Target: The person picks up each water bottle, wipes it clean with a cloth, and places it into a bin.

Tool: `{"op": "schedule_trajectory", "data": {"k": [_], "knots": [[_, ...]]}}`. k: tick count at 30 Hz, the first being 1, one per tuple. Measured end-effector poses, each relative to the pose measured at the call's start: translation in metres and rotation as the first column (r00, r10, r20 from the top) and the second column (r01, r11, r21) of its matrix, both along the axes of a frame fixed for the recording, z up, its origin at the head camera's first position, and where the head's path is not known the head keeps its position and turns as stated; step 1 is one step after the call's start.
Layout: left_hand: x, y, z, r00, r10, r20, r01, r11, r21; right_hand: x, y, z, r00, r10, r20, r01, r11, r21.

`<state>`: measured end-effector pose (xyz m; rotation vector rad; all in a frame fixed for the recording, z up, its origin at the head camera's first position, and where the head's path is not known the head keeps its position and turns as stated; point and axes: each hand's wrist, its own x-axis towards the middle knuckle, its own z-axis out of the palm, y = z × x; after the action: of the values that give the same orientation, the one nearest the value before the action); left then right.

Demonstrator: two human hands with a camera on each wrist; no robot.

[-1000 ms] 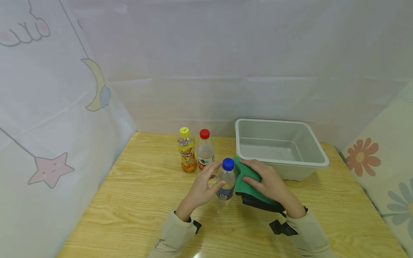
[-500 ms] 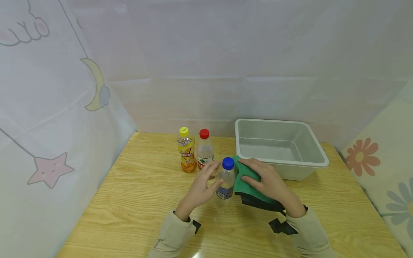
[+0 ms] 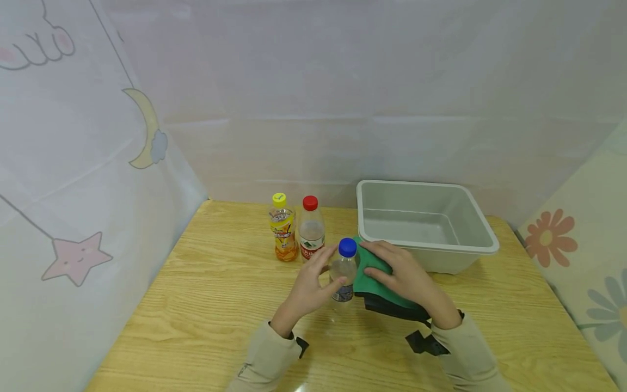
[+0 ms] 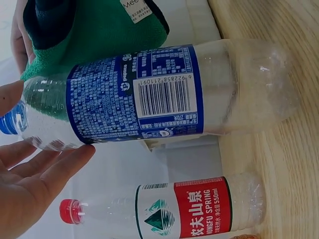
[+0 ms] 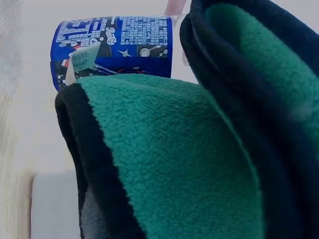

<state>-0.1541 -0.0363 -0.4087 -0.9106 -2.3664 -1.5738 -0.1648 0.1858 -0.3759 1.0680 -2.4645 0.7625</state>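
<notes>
A clear plastic bottle (image 3: pixel 344 268) with a blue cap and a blue label stands upright over the table. My left hand (image 3: pixel 308 288) grips its upper part, thumb on one side and fingers on the other; in the left wrist view the fingers lie just above the bottle's label (image 4: pixel 134 94). To its right my right hand (image 3: pixel 404 275) holds a folded green cloth (image 3: pixel 364 280) with dark edging, fingers spread over it. The cloth's edge comes right up to the bottle. In the right wrist view the cloth (image 5: pixel 174 149) hides that hand and part of the bottle.
A red-capped bottle (image 3: pixel 312 223) and a yellow-capped bottle (image 3: pixel 283 228) with orange contents stand behind my left hand. A grey plastic bin (image 3: pixel 421 247) sits at the back right of the wooden table (image 3: pixel 210 305). Printed curtains (image 3: pixel 294 98) surround the table.
My left hand has shifted slightly right and its thumb has come over the bottle's front. The cloth and right hand have moved slightly left, closer to the bottle.
</notes>
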Motion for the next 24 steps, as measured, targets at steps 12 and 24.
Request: {"op": "schedule_trajectory", "data": {"k": [12,24], "knots": [[0.000,0.004,-0.005,0.997,0.063,-0.040,-0.064,0.997,-0.041,0.001,0.001,-0.011,0.999,-0.018,0.041,0.018,1.000,-0.004],[-0.001,0.005,-0.004,0.998,0.057,-0.037,-0.058,0.998,-0.039,0.001,-0.001,-0.035,0.997,-0.042,0.064,0.047,0.997,-0.068]]}}
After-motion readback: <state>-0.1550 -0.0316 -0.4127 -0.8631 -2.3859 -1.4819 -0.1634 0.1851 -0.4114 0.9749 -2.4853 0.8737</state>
